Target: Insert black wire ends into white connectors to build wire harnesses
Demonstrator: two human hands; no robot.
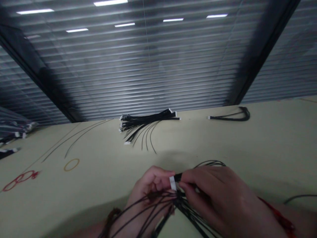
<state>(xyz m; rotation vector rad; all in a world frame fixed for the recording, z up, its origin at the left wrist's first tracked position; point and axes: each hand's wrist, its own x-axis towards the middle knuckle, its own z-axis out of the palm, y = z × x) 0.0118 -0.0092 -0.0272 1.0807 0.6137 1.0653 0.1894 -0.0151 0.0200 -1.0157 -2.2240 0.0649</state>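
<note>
At the bottom centre, my left hand (151,183) is closed around a wire harness, its thumb against the left side of the white connector (172,183). Thin black wires (133,209) fan out from the harness across my left palm and wrist. My right hand (218,195) pinches the black cable just to the right of that connector. More wires loop out behind my right hand and run down beneath it. The curled fingers hide part of the harness, and what else lies in the left palm cannot be made out.
Farther back on the pale table (188,142) lies a pile of black harnesses (151,120) with white connectors. One folded harness (244,115) lies to its right. A yellow rubber band (71,164), red bands (22,180) and a plastic bag (15,124) are left. Window blinds (153,72) stand behind.
</note>
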